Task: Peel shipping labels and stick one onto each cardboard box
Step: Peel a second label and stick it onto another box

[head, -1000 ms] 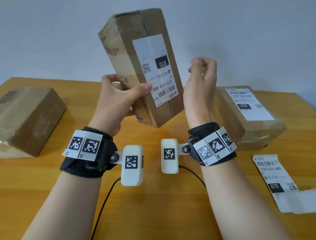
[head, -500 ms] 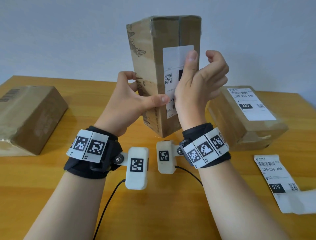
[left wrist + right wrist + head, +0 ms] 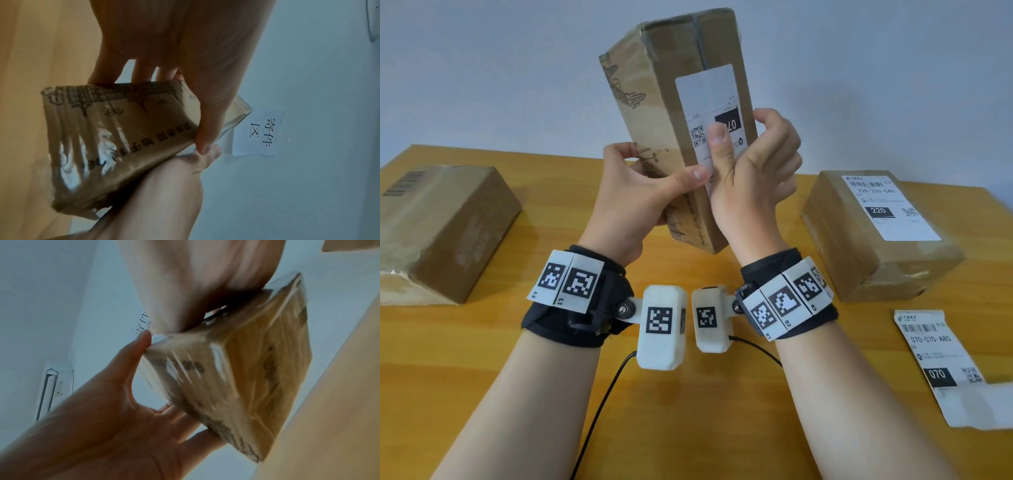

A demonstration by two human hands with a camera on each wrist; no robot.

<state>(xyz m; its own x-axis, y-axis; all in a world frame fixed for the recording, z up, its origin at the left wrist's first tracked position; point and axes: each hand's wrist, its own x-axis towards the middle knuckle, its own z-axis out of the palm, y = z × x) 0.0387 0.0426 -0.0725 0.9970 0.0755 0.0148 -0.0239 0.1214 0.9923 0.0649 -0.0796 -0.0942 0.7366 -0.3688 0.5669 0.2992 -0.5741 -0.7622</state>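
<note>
I hold a brown cardboard box [image 3: 654, 102] up in the air, tilted with its top leaning left. A white shipping label [image 3: 709, 92] marked 070 sits on its near face. My left hand [image 3: 647, 178] grips the box's lower part, thumb on the front and fingers behind. The thumb of my right hand [image 3: 750, 171] presses flat on the label's lower half, and its other fingers are curled beside the box's right edge. The left wrist view shows the box's [image 3: 123, 138] printed side under my left hand [image 3: 185, 48]. The right wrist view is blurred, with the box [image 3: 246, 361] below my right hand [image 3: 195, 272].
On the wooden table [image 3: 688, 428] a box with a 220 label [image 3: 876, 240] stands at the right. A box with no shipping label showing [image 3: 441, 233] lies at the left. A strip of labels [image 3: 935, 359] lies at the right front. A paper sign [image 3: 261, 129] hangs on the wall.
My right hand came from a raised fist beside the box to the label, and its thumb has slid down it. The box swung upright, then tilted left again.
</note>
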